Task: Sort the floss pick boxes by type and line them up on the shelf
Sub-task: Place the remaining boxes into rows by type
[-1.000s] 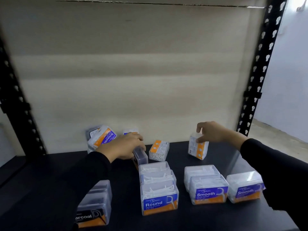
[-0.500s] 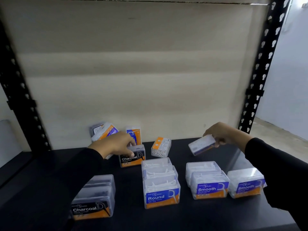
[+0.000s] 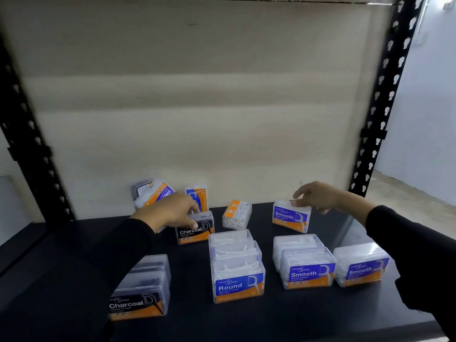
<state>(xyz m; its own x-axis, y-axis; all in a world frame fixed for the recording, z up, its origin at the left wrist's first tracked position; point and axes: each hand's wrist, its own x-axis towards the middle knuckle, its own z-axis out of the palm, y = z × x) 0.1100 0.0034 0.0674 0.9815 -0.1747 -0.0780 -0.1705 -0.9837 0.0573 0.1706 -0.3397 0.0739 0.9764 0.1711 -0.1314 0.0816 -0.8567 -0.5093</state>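
Take the front Round box (image 3: 238, 286) as your mark on the shelf (image 3: 271, 324); it heads a file running straight back. Left of it stands the Charcoal row (image 3: 139, 303). Right of it is the Smooth row (image 3: 308, 270), and further right a single Smooth box (image 3: 361, 266) sits on its own.

Behind and left of the Round box, your left hand (image 3: 170, 213) curls over the loose Charcoal box (image 3: 196, 230), fingers wrapped round its top, label facing you. Directly behind the Round file a tipped box (image 3: 237, 214) lies on its side, untouched. Behind and right of the Round box, your right hand (image 3: 318, 197) pinches the top edge of the loose Smooth box (image 3: 291, 217). That box is upright, but I cannot tell whether it rests on the shelf or hangs just above it. Furthest back and to the left, the leaning boxes (image 3: 154, 193) rest against the back panel (image 3: 222, 119), unsorted.

You look to be mid-sort, each hand bringing one box to its type. Next, I judge, you should draw the Charcoal box in behind its row and square it. The Smooth one then goes behind the Smooth row, label forward.
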